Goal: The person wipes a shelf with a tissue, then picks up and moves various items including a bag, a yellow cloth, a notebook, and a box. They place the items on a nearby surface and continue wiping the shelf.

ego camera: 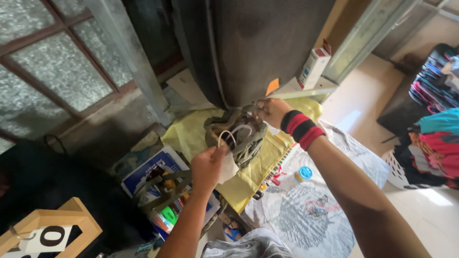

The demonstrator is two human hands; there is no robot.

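While the left hand [206, 165] pinches a white cable loop [233, 135] with a white cloth [228, 168], the right hand [271, 111] closes on the cable bundle [241, 136], steadying it on yellow sheet [191, 134] under a dark cabinet [258, 43].

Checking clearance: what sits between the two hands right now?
In the head view, a tangled bundle of cords on yellow cloth lies between left hand and right hand; both grip it.
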